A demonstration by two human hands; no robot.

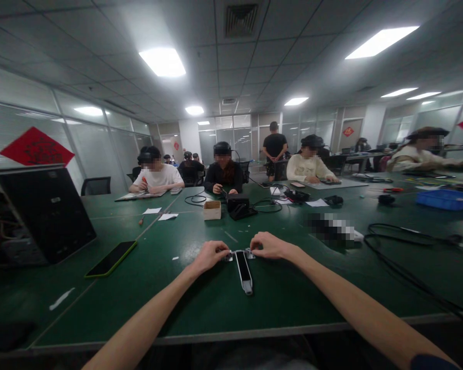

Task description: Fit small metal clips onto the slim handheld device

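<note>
A slim white device with a black top (244, 267) lies on the green table, its narrow end toward me. Small silvery pieces flank its far end, one on each side. My left hand (209, 257) is closed, with thumb and fingers pinched on the left piece (229, 256). On the other side, my right hand (270, 246) pinches the right piece (250, 254) between bent fingers. Both hands rest low over the tabletop. The exact kind of device and pieces is too small to make out.
A phone in a green case (111, 259) and an opened computer tower (46, 210) are at left. Ahead sit a small cardboard box (212, 210) and a black device (239, 205). Black cables (393, 262) and a blue tray (447, 199) lie right. Several people sit across the table.
</note>
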